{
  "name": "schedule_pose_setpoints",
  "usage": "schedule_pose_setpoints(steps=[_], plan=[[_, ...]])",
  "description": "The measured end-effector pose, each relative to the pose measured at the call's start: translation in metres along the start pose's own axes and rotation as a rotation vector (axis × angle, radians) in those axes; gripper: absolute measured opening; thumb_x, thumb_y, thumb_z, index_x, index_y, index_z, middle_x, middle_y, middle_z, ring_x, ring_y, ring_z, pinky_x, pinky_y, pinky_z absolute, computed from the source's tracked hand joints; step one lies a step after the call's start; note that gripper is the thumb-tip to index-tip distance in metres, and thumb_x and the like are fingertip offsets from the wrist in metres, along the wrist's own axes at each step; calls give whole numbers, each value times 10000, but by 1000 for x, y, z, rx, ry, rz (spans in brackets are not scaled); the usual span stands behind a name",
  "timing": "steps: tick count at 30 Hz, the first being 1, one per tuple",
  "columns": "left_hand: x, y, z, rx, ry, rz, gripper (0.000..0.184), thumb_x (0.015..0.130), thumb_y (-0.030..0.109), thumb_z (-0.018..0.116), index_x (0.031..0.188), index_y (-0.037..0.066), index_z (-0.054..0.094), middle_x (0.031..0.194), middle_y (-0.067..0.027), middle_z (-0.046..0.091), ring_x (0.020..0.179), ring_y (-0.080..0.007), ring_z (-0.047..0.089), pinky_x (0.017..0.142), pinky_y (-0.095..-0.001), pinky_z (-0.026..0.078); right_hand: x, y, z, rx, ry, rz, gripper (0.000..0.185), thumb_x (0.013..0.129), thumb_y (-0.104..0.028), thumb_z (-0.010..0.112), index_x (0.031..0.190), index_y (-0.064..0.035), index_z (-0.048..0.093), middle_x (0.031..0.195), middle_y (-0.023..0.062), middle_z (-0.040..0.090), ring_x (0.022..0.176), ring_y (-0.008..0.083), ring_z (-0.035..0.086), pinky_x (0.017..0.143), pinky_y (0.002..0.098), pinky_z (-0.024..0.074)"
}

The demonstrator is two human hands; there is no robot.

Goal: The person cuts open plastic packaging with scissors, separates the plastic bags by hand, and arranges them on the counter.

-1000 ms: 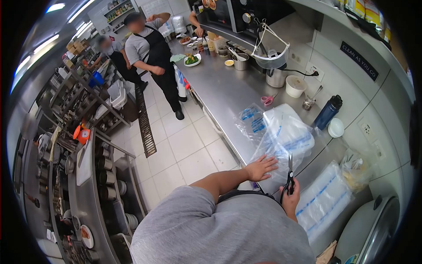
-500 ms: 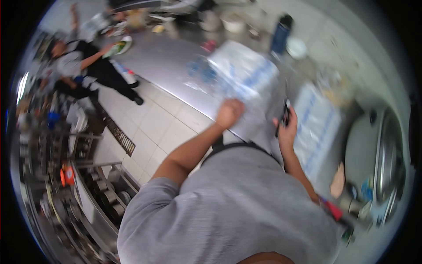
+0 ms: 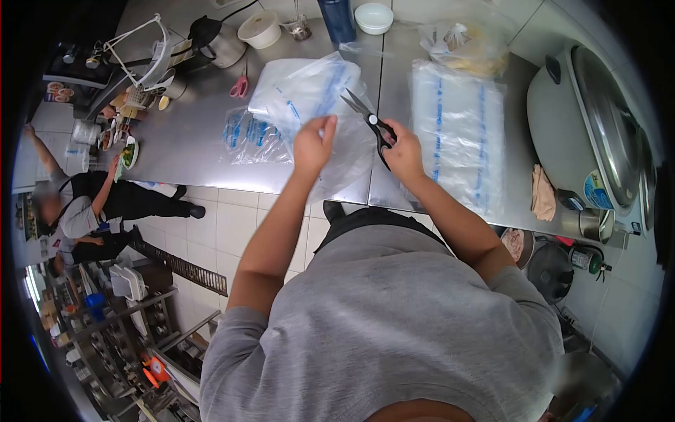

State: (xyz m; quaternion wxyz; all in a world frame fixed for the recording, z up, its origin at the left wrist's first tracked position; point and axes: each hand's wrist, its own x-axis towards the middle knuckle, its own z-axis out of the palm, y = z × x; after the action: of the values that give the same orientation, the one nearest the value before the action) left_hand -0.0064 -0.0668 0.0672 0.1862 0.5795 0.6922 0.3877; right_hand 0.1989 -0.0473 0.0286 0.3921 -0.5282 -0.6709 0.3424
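Note:
My right hand (image 3: 404, 151) grips the black handles of a pair of scissors (image 3: 373, 121), whose blades are parted and point up and left. My left hand (image 3: 314, 146) is closed at the edge of a clear plastic bag (image 3: 348, 169), which drapes down over the counter's front edge; the exact grip is partly hidden. Behind my left hand lies a stack of clear bags with blue print (image 3: 299, 84). Crumpled blue-printed plastic (image 3: 249, 137) sits left of the stack. A second flat stack of printed bags (image 3: 457, 133) lies right of my right hand.
Pink-handled scissors (image 3: 240, 87), a kettle (image 3: 223, 46), a white tub (image 3: 259, 29), a blue bottle (image 3: 337, 20) and a white bowl (image 3: 373, 18) stand along the back. A large lidded pot (image 3: 569, 126) is at right. A co-worker (image 3: 88, 197) holds a plate (image 3: 129, 152) at left.
The view has turned and steadied. The scissors have swung from pointing up to pointing up-left, with their blades parted. My two hands are closer together over the plastic.

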Motion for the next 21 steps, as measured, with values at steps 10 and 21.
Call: schedule_pose_setpoints(steps=[10, 21], plan=[[138, -135, -6, 752, 35, -75, 434, 897, 374, 556, 1279, 166, 546, 1285, -96, 553, 1238, -264, 475, 983, -590, 325, -2, 6, -16, 44, 86, 90, 477, 690, 34, 628, 1152, -80, 602, 835, 115, 655, 705, 217, 634, 658, 301, 505], [188, -147, -68, 706, -45, -52, 189, 849, 310, 616, 965, 184, 697, 925, -46, 686, 994, -254, 604, 866, -505, 409, -2, 2, -17, 259, 245, 181, 459, 734, 122, 582, 1178, 8, 560, 858, 21, 624, 757, 59, 554, 714, 191, 444]])
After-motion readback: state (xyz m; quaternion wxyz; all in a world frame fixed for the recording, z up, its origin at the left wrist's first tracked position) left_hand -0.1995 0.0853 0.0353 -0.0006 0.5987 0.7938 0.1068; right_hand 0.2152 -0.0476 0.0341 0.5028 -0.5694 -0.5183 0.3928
